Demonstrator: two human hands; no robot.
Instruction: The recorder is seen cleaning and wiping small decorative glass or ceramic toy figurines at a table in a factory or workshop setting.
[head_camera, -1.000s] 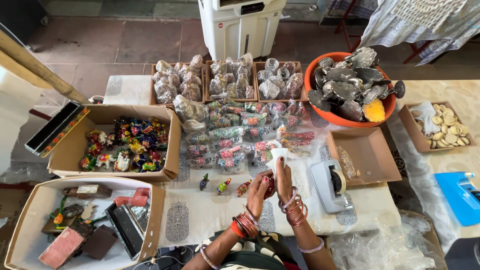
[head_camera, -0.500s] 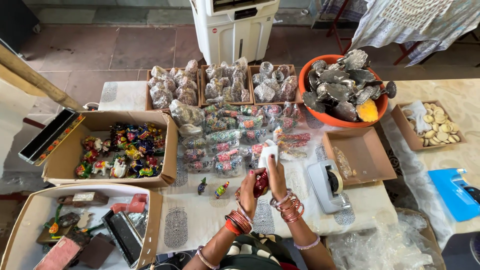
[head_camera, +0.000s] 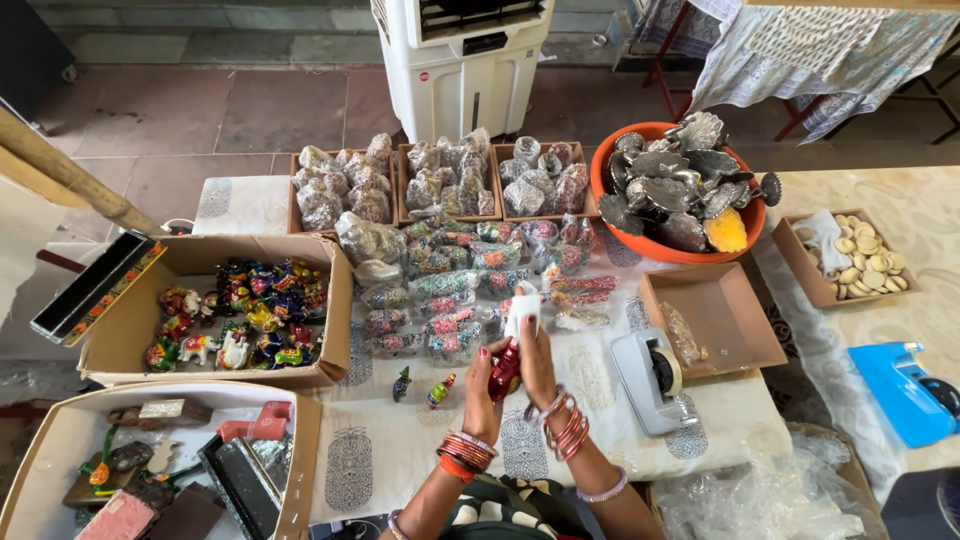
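Soft, even daylight is filling the scene, brightest toward 12 o'clock on the paved floor (head_camera: 200, 110). Shadows are lying faint under the boxes. The clear plastic sheet (head_camera: 770, 500) at 5 o'clock is glinting mildly. Edges are bowing slightly outward; focus is staying sharp throughout.

Reddish stone floor (head_camera: 200, 110), a white air cooler (head_camera: 465, 60), cloth-covered table (head_camera: 420, 450) in daylight.
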